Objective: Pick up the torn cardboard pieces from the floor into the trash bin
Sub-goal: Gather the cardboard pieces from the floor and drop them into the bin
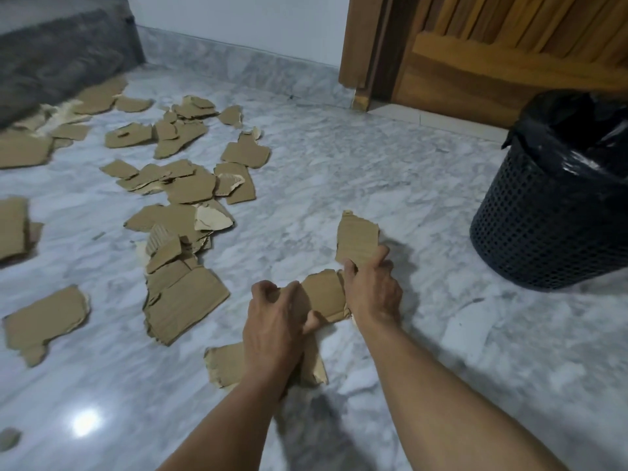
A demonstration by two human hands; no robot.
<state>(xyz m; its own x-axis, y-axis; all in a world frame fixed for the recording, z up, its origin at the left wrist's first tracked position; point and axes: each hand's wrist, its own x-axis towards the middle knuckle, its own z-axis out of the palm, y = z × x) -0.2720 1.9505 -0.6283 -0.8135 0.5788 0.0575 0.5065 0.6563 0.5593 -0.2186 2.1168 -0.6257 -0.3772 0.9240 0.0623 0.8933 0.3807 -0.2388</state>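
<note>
Clamped on torn cardboard: right hand (372, 294) and left hand (275, 321), both left of the black perforated plastic trash bin (557, 212).

The right hand has its fingers and thumb curled round the lower edge of an upright torn brown cardboard piece (356, 239), the nearest piece to the bin, which is lined with a black bag. The left hand, farther from the bin, pinches a wider torn brown cardboard sheet (323, 297) whose other end reaches the right hand. Under the left wrist a ragged brown cardboard scrap (224, 365) lies flat on the grey-white marble floor (339, 164). Many scattered brown cardboard pieces (183, 192) lie well left of the bin. Behind the bin stands a brown wooden door (492, 62).
</note>
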